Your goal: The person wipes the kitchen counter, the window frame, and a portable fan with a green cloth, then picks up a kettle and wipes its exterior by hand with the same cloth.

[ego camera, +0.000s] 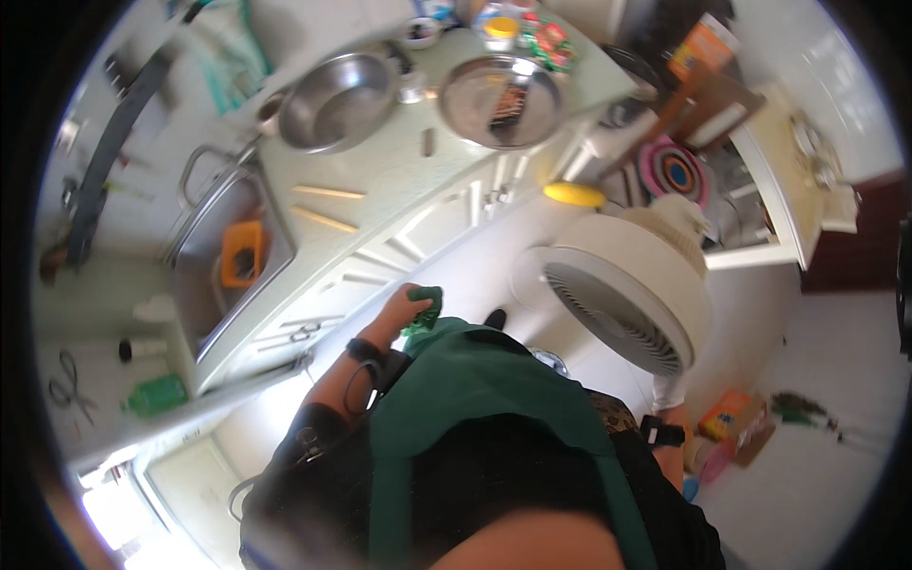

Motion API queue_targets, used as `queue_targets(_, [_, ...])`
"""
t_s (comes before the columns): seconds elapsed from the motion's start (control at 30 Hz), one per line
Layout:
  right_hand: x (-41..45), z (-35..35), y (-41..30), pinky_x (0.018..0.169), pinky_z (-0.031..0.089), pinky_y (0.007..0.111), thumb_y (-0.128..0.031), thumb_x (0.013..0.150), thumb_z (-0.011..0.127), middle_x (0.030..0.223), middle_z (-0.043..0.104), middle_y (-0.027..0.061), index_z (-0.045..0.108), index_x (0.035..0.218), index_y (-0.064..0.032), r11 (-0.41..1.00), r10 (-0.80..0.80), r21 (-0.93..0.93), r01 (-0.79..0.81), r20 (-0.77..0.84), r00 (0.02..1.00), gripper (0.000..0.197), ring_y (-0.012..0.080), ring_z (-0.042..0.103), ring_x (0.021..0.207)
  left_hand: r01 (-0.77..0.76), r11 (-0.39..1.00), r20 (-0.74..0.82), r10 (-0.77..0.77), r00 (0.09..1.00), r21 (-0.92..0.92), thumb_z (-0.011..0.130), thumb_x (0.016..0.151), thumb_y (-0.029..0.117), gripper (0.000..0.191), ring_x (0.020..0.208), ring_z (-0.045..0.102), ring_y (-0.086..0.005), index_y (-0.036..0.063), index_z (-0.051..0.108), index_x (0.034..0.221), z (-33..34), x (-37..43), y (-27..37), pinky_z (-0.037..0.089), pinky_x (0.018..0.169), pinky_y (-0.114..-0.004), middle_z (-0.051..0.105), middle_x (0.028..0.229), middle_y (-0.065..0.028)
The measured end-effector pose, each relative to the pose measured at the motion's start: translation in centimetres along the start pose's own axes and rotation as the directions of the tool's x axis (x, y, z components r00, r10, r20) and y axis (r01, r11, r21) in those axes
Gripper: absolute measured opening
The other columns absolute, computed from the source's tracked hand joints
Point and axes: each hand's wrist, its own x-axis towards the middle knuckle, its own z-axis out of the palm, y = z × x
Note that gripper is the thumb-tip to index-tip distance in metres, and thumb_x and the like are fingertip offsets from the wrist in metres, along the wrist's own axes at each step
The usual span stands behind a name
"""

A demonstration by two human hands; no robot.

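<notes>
My left hand [413,305] is closed around a bunched green cloth [426,313] beside the green apron [484,385]; whether the cloth is part of the apron I cannot tell. At the lower right, my right hand [670,410] is at the lower rim of a white fan [627,285]. Its fingers are overexposed or hidden, so its grip is unclear. On the worktop [385,167] lie two wooden sticks [328,192], a steel basin [338,103] and a round steel tray [463,107] bearing a dark-edged object with reddish-brown contents.
A sink [278,239] holds an orange plastic basket [231,249]. White cabinets [427,228] run under the worktop. Beyond the fan stand a yellow-based appliance [573,194] and a shelf unit [787,253]. Orange boxes [723,413] sit at the lower right.
</notes>
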Motion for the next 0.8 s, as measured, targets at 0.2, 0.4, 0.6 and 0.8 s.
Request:
queue_targets(0.2, [-3.3, 6.3, 3.7, 0.079, 0.046, 0.036, -0.029, 0.092, 0.048, 0.109, 0.057, 0.0108, 0.055, 0.11, -0.0044, 0.747, 0.506, 0.263, -0.61, 0.37, 0.779, 0.032, 0.0224, 0.056, 0.095, -0.032, 0.996, -0.164, 0.017, 0.986, -0.088, 0.069, 0.077, 0.014, 0.036, 0.079, 0.057, -0.0161, 0.0021, 0.053, 0.106, -3.5, -6.3, -4.0, 0.047, 0.068, -0.03, 0.06, 0.091, -0.007])
queue_targets(0.4, [-0.7, 19.5, 5.6, 0.067, 0.05, 0.038, -0.038, 0.091, 0.046, 0.098, 0.059, 0.011, 0.058, 0.099, -0.0057, 0.752, 0.383, -0.023, -0.659, 0.829, 0.408, 0.035, 0.0243, 0.06, 0.083, -0.024, 0.96, -0.499, -0.123, 0.858, -0.278, 0.071, 0.075, 0.018, 0.04, 0.08, 0.06, -0.0205, 0.0037, 0.055, 0.108, -8.4, -17.5, -15.9, 0.049, 0.07, -0.033, 0.062, 0.089, -0.0105])
queue_targets(0.6, [-0.4, 39.8, -11.1, 0.067, 0.047, 0.028, -0.032, 0.091, 0.052, 0.095, 0.064, 0.0047, 0.056, 0.107, -0.0096, 0.891, 0.375, -0.2, -0.408, 0.831, 0.411, 0.028, 0.0159, 0.062, 0.082, 0.001, 0.863, -0.7, -0.411, 0.584, -0.505, 0.071, 0.072, 0.024, 0.044, 0.089, 0.06, -0.0252, 0.0071, 0.056, 0.11, -8.2, -35.3, -25.2, 0.049, 0.077, -0.037, 0.063, 0.094, -0.013])
queue_targets(0.8, [-11.4, 56.5, -24.2, 0.067, 0.047, 0.025, -0.032, 0.09, 0.054, 0.095, 0.064, 0.0044, 0.056, 0.107, -0.0091, 0.986, 0.157, -0.16, 0.04, 0.986, 0.058, 0.028, 0.0128, 0.062, 0.08, -0.394, 0.633, -0.734, -0.65, 0.198, -0.667, 0.073, 0.072, 0.021, 0.044, 0.076, 0.061, -0.0204, 0.0032, 0.054, 0.108, -2.2, -47.4, -37.3, 0.05, 0.067, -0.033, 0.061, 0.085, -0.0107])
